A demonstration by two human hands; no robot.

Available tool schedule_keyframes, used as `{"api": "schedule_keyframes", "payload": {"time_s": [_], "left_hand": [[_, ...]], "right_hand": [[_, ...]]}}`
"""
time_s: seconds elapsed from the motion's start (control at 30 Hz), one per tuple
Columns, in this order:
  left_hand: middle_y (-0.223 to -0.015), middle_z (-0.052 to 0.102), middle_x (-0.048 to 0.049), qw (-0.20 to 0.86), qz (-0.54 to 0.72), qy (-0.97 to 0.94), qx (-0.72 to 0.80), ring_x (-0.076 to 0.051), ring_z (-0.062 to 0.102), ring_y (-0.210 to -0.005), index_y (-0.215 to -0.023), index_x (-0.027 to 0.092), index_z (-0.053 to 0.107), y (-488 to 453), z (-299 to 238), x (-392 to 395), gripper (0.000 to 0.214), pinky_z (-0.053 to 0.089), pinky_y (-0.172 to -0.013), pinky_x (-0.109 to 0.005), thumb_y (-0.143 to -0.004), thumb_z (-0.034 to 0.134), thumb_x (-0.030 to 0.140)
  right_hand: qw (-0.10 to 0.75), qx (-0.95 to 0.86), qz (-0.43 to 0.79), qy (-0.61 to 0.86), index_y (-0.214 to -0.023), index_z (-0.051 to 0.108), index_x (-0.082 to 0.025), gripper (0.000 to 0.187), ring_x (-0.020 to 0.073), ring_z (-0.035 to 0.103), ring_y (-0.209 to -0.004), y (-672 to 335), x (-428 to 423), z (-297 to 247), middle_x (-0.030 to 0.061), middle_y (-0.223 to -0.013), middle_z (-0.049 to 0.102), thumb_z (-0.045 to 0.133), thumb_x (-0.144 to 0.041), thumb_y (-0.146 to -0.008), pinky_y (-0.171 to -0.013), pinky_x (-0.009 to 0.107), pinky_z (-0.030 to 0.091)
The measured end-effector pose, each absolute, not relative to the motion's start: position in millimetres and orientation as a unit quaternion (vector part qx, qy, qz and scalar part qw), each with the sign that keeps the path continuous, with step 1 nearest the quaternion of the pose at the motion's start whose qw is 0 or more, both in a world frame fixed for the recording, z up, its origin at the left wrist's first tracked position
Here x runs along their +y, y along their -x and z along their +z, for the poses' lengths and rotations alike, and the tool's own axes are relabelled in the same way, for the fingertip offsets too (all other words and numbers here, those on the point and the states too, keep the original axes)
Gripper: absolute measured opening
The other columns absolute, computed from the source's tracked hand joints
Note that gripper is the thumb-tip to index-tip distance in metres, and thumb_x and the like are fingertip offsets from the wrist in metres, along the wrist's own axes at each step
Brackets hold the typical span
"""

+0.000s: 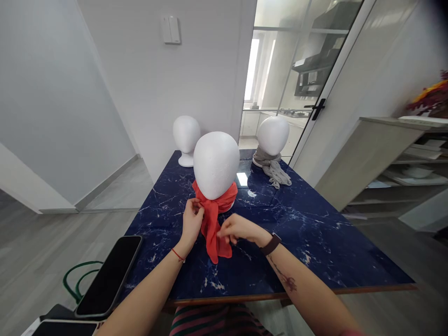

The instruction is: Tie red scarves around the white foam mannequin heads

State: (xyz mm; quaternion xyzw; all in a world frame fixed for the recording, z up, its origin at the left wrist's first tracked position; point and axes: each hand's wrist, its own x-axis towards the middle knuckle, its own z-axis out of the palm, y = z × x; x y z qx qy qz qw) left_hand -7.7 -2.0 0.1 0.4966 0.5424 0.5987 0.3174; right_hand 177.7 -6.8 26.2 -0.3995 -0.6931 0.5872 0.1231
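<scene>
A white foam mannequin head [216, 163] stands near the middle of the dark blue marble table [315, 238]. A red scarf [215, 224] is tied round its neck, and its ends hang down onto the tabletop. My left hand [192, 220] pinches the scarf at the knot on the left side of the neck. My right hand [238, 228] is closed on the hanging red tail lower down, to the right. A dark watch sits on my right wrist and a thin red string on my left.
Two more foam heads stand at the table's far end: a bare one [186, 137] at the left, and one [273, 135] at the right with a grey scarf [273, 168]. A phone [110, 275] lies at the front left corner. Shelves [402, 163] are at the right.
</scene>
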Motion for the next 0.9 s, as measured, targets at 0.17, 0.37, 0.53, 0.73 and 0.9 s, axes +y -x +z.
{"api": "schedule_keyframes", "payload": {"time_s": [0.17, 0.37, 0.53, 0.73, 0.9], "left_hand": [[-0.118, 0.055, -0.0087, 0.292, 0.613, -0.452, 0.578, -0.02, 0.055, -0.105, -0.12, 0.022, 0.047, 16.4, -5.8, 7.0, 0.048, 0.046, -0.088, -0.035, -0.073, 0.049, 0.013], [-0.146, 0.034, -0.0024, 0.27, 0.576, -0.603, 0.481, -0.022, 0.032, -0.133, -0.139, 0.027, 0.033, 15.9, 1.8, 15.8, 0.073, 0.027, -0.111, -0.039, -0.07, 0.048, 0.007], [-0.126, 0.053, -0.0069, 0.195, 0.54, -0.654, 0.492, -0.022, 0.046, -0.119, -0.117, 0.02, 0.056, 18.8, 6.2, 15.0, 0.048, 0.031, -0.107, -0.039, -0.073, 0.044, 0.009], [-0.089, 0.061, -0.0068, 0.194, 0.541, -0.628, 0.525, -0.021, 0.056, -0.086, -0.08, 0.019, 0.065, 19.2, 6.4, 16.4, 0.02, 0.042, -0.087, -0.037, -0.082, 0.047, 0.027], [-0.087, 0.059, -0.0061, 0.231, 0.562, -0.584, 0.538, -0.02, 0.054, -0.087, -0.071, 0.018, 0.064, 21.3, 3.3, 27.4, 0.024, 0.042, -0.087, -0.034, -0.079, 0.054, 0.038]], "right_hand": [[0.268, -0.686, 0.225, 0.638, -0.075, 0.064, -0.017, 0.005, 0.0166, 0.061, -0.067, -198.1, 12.2, 20.0, 0.0034, -0.07, 0.064, 0.062, -0.019, -0.071, -0.064, 0.027, 0.045], [0.401, -0.737, 0.188, 0.51, -0.143, 0.018, -0.018, 0.102, 0.0269, 0.035, -0.131, -191.8, 19.7, -3.9, 0.0156, -0.142, 0.034, 0.076, -0.024, -0.059, -0.105, 0.042, 0.033], [0.427, -0.738, 0.221, 0.473, -0.146, 0.006, -0.018, 0.111, 0.0289, 0.024, -0.136, -176.0, 22.7, -18.7, 0.0163, -0.148, 0.024, 0.076, -0.028, -0.061, -0.11, 0.046, 0.027], [0.434, -0.733, 0.212, 0.479, -0.145, 0.015, -0.015, 0.1, 0.0293, 0.029, -0.134, -174.2, 33.5, -22.8, 0.0177, -0.145, 0.03, 0.073, -0.032, -0.065, -0.11, 0.047, 0.027], [0.447, -0.722, 0.231, 0.476, -0.144, 0.016, -0.016, 0.101, 0.0286, 0.028, -0.135, -173.1, 37.9, -22.3, 0.0176, -0.146, 0.029, 0.075, -0.031, -0.063, -0.111, 0.045, 0.025]]}}
